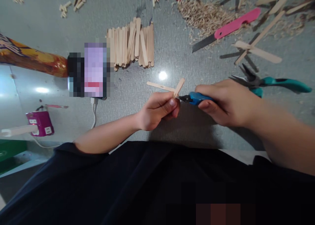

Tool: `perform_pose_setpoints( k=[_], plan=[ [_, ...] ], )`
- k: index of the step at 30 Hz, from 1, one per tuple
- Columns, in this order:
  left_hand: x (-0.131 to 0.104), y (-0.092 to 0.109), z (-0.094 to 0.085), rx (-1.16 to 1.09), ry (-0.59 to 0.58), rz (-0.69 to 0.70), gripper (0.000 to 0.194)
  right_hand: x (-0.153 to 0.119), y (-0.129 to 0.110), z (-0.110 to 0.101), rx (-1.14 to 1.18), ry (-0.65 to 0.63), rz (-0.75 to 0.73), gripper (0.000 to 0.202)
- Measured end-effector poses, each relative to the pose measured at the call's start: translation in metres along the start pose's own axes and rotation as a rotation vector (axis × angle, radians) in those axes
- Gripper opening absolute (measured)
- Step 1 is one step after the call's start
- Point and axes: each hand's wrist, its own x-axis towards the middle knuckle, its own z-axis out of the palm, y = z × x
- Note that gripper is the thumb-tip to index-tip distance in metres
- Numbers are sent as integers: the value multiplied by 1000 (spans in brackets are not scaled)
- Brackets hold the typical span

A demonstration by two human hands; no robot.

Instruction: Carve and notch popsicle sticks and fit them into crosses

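My left hand (159,110) is closed in a pinch on a small assembly of crossed popsicle sticks (162,87). One stick points left from the crossing and a shorter piece juts up and right. My right hand (223,103) is wrapped around blue-handled cutting pliers (197,98). Their dark jaws touch or nearly touch the sticks by my left fingertips; whether they grip the wood I cannot tell. Above my hands lies a row of loose popsicle sticks (130,44). Teal-handled pliers (283,83) lie with open jaws just behind my right hand.
A pink-handled saw (231,26) rests by a heap of wood shavings (201,16). Crossed-stick pieces (258,51) lie at the right. To the left are a phone (94,70) with a cable, a bottle (31,56) and a purple power socket (40,123).
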Motion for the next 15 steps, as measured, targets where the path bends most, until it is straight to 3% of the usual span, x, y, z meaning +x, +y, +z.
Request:
perform_pose_setpoints(
  k=[9,15],
  plan=[
    [-4,-1,0,191,60,10,42,-1,-4,7,-22,-18,66,64],
    [-4,-2,2,308,109,99,40,-3,-3,12,-53,17,72,64]
  ],
)
